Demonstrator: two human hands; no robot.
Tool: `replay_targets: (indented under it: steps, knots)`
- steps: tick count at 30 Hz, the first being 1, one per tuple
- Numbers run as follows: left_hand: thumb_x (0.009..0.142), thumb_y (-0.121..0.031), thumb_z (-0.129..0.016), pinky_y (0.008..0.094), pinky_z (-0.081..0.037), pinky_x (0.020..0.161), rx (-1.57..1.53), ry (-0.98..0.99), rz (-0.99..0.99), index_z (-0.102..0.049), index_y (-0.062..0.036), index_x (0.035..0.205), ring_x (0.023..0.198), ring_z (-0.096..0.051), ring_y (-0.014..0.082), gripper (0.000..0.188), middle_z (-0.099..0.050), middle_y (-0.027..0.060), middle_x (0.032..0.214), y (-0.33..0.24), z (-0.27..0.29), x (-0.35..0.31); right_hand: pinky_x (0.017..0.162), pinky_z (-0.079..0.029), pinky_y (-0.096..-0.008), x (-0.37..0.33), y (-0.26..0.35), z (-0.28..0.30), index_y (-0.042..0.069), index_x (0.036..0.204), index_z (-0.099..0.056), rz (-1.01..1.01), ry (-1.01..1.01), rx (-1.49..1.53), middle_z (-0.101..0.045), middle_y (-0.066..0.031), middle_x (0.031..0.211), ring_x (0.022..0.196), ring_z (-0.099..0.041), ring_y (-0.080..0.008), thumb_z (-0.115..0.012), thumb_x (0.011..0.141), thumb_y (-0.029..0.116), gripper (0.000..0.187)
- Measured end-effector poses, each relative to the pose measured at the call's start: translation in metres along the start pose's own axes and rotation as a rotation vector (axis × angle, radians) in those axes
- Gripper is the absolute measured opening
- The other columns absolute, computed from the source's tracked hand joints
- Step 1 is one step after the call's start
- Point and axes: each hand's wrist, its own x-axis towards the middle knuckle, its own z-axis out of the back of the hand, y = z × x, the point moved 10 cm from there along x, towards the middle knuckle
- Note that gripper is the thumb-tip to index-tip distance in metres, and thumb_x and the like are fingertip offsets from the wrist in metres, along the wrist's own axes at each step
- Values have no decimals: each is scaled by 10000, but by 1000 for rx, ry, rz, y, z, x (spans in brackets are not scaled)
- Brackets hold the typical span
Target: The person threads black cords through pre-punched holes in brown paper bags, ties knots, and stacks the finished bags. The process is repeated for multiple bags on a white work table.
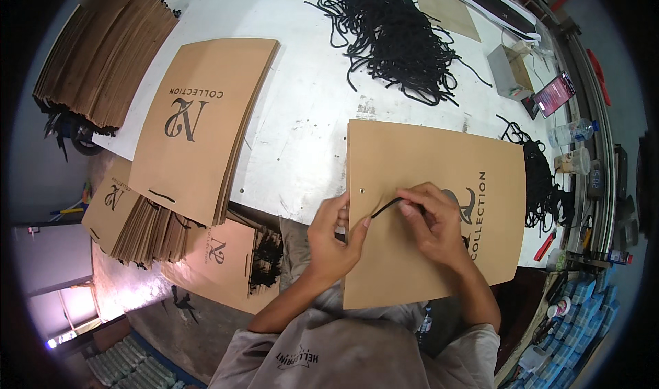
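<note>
A flat brown paper bag with black print lies on the white table right in front of me. My left hand grips the bag's left edge near a small punched hole, thumb pressed on the end of a black cord. My right hand pinches the same cord's other part on top of the bag.
A stack of finished brown bags lies on the table's left, more stacks below it and at far left. A heap of black cords sits at the back; more cords, a phone, a bottle and cups at right.
</note>
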Motion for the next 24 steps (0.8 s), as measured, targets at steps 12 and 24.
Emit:
replay_targets:
  steps: [12, 24]
  knots:
    - [980, 9, -652, 191, -498, 667, -441, 236, 235, -468, 36, 1458, 806, -649, 50, 513, -675, 36, 921, 37, -18, 4, 812, -581, -269, 2, -25, -21, -58, 1040, -617, -212, 35, 192, -722, -134, 968, 904, -706, -155, -661, 955, -62, 97]
    - [1042, -13, -519, 225, -535, 766, -528, 179, 287, -608, 31, 1352, 910, -638, 61, 325, -694, 53, 1127, 35, -12, 11, 698, -547, -375, 4, 14, -32, -15, 1057, -599, 94, 74, -236, -616, -170, 1007, 837, -673, -330, -674, 894, -72, 188]
